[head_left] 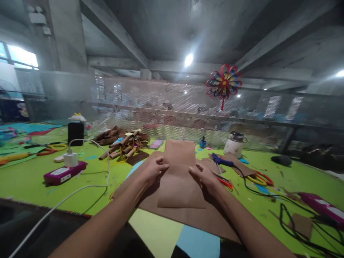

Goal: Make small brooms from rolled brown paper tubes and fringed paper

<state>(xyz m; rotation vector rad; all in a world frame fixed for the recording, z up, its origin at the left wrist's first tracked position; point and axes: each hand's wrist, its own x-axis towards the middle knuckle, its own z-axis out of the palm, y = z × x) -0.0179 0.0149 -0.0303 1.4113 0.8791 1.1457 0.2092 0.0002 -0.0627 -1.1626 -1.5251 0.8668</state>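
A rectangular sheet of brown paper (180,184) with a crease across its middle is held up in front of me, its far part tilted upward. My left hand (156,170) pinches its left edge at the crease, thumb toward the paper. On the opposite edge my right hand (202,175) grips it the same way, fingers mostly behind. Beneath lies a larger brown sheet (215,220), overlapping a pale yellow sheet (156,229) and a light blue sheet (199,238) at the table's front edge.
Rolled brown paper tubes (125,143) are piled at the back left. A purple power strip (64,173) with a white charger and cable is on the left. On the right are a blue glue gun (223,160), scissors (260,178), a white kettle (234,145) and black cords (285,218).
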